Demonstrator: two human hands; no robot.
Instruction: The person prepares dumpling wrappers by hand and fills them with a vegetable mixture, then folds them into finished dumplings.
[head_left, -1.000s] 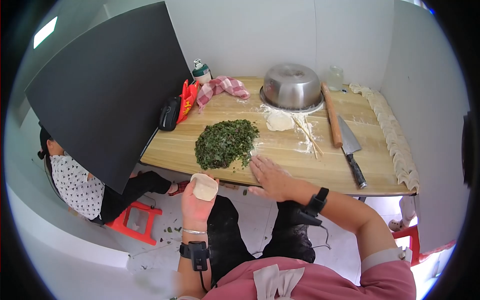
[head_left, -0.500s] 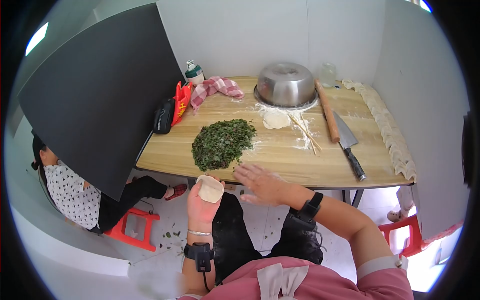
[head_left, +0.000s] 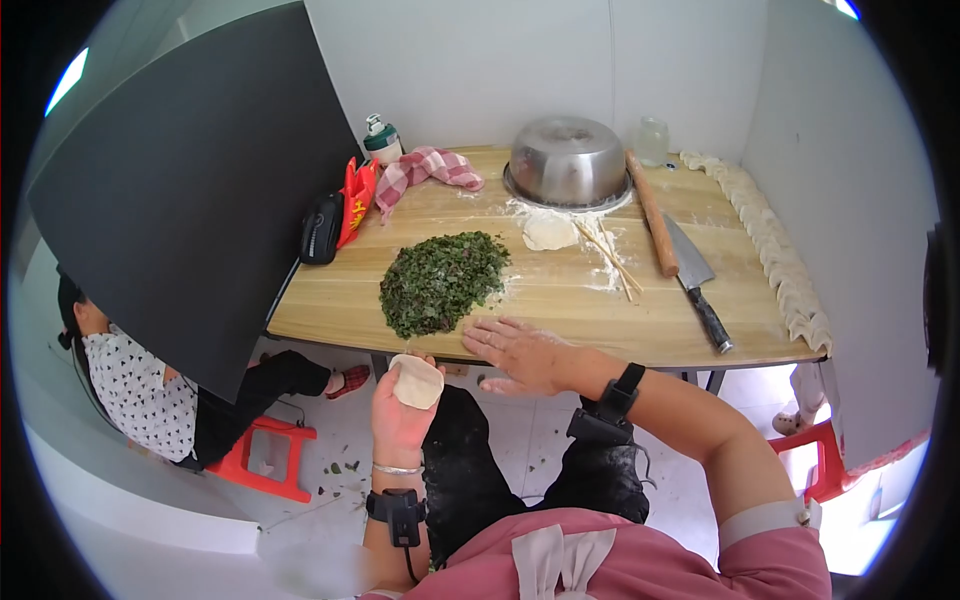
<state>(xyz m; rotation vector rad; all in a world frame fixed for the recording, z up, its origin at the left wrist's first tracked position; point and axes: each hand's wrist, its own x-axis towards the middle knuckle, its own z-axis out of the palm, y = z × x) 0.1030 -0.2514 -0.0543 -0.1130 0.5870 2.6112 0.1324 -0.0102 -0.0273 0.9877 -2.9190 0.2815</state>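
On the palm and fingers of my left hand [head_left: 398, 425], just in front of the table edge, rests a round, flat dough wrapper [head_left: 418, 384]. My right hand [head_left: 525, 358] lies palm down at the front edge of the table, its fingers stretched out and its thumb apart, gripping nothing. Just beyond its fingertips is a heap of chopped green leaves [head_left: 440, 285]. Farther back, another dough wrapper [head_left: 549, 231] lies on scattered flour beside a pair of chopsticks [head_left: 610, 258].
An upturned steel basin [head_left: 568, 165] stands at the back, with a rolling pin [head_left: 653, 215] and cleaver [head_left: 690, 255] to its right. Folded dumplings [head_left: 765, 240] line the right edge. A checked cloth [head_left: 430, 170] and black case [head_left: 322, 230] lie left. A person [head_left: 140, 385] sits behind the black panel.
The view has shifted slightly. My right hand looks a little flatter against the table edge. The wrapper stays in my left hand.
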